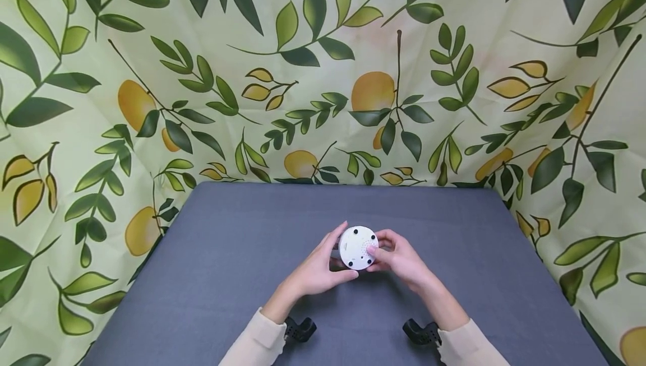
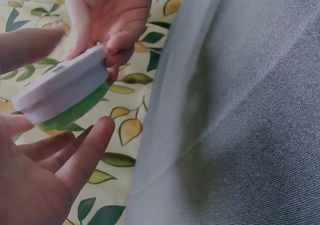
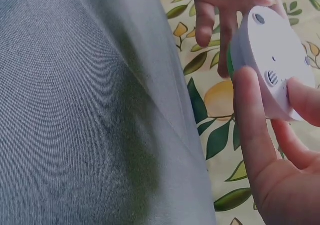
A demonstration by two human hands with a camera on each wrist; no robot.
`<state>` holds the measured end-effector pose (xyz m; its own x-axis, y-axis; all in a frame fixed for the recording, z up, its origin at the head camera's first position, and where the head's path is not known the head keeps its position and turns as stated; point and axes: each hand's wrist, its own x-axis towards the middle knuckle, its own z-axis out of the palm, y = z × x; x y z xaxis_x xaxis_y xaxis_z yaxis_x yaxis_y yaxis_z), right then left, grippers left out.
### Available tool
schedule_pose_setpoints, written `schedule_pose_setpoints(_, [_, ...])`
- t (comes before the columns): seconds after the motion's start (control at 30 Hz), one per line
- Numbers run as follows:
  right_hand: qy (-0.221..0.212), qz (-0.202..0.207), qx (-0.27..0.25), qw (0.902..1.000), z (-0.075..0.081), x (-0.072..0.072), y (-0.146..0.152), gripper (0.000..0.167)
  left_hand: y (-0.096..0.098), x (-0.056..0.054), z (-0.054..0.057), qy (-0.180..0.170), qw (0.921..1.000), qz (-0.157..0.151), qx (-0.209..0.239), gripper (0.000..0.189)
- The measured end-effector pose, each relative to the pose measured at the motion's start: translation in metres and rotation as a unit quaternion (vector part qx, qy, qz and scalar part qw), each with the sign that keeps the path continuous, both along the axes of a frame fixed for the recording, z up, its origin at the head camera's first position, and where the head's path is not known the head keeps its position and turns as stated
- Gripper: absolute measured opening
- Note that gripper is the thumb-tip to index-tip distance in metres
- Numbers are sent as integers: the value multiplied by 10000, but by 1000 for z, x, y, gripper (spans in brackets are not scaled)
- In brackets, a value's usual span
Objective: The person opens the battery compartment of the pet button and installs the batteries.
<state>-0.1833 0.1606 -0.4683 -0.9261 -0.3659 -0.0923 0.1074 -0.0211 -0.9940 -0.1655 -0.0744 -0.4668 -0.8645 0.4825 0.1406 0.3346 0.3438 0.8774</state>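
Observation:
A round white device is held up above the table, its flat underside with small dark feet and a patch of holes facing the head camera. A green layer shows on its other side in the left wrist view. My right hand pinches its right edge, thumb on the flat face and fingers behind. My left hand is spread around the left side, thumb below and fingers above. In the left wrist view, the left thumb stands apart from the device; whether a left finger touches it, I cannot tell.
A grey-blue cloth covers the table. Behind and beside it hangs a curtain printed with leaves and yellow fruit. Black wrist mounts sit below both forearms, close over the table.

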Motion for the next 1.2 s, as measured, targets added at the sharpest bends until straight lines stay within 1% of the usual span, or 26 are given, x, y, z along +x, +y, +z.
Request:
schedule_pose_setpoints(0.07, [143,-206,97,9996,1,1,0,39,-1,-1,-1,-74,9999,42,136,91])
schedule_pose_setpoints(0.2, [460,-591,348,9966,2,3,-3,34,-1,-3,-2,61,9994,337,40,69])
schedule_pose_setpoints(0.27, [654,-756,503,9937,2,4,-4,32,-1,-4,-2,20,9988,488,15,58])
schedule_pose_setpoints(0.37, [920,-909,719,9890,2,6,-6,31,-1,-6,-2,-272,9977,614,96,48])
schedule_pose_setpoints(0.43, [1074,-978,869,9856,3,9,-8,31,0,-6,-2,-527,9962,675,187,47])
schedule_pose_setpoints(0.53, [1318,-1067,1105,9793,4,12,-10,31,1,-8,-2,-951,9915,728,510,49])
schedule_pose_setpoints(0.6, [1624,-1158,1321,9710,4,14,-12,30,2,-10,-1,-1266,9860,696,830,52])
schedule_pose_setpoints(0.67, [2033,-1235,1496,9597,2,15,-14,31,2,-10,-1,-1576,9785,642,1167,55])
schedule_pose_setpoints(0.7, [2273,-1253,1559,9531,1,15,-15,31,2,-11,-1,-1678,9757,621,1262,57])
schedule_pose_setpoints(0.77, [2726,-1315,1741,9371,-2,16,-17,33,1,-11,0,-1784,9724,592,1385,59])
schedule_pose_setpoints(0.8, [2894,-1329,1804,9306,-3,16,-18,34,0,-11,0,-1805,9712,580,1443,59])
schedule_pose_setpoints(0.87, [3132,-1325,1885,9213,-5,16,-20,36,-1,-11,-1,-1826,9699,589,1499,58])
schedule_pose_setpoints(0.93, [3278,-1324,1944,9150,-7,16,-22,38,-1,-11,-2,-1842,9688,576,1553,56])
schedule_pose_setpoints(1.03, [3384,-1295,1971,9110,-8,16,-24,39,-1,-11,-4,-1920,9652,565,1685,52])
schedule_pose_setpoints(1.07, [3380,-1269,1950,9119,-8,16,-24,39,-1,-11,-4,-1932,9645,584,1705,51])
schedule_pose_setpoints(1.13, [3233,-1183,1841,9206,-7,16,-23,37,-1,-12,-4,-1918,9635,629,1758,49])
schedule_pose_setpoints(1.2, [2939,-1056,1629,9359,-6,16,-22,35,-1,-12,-4,-1869,9636,670,1790,47])
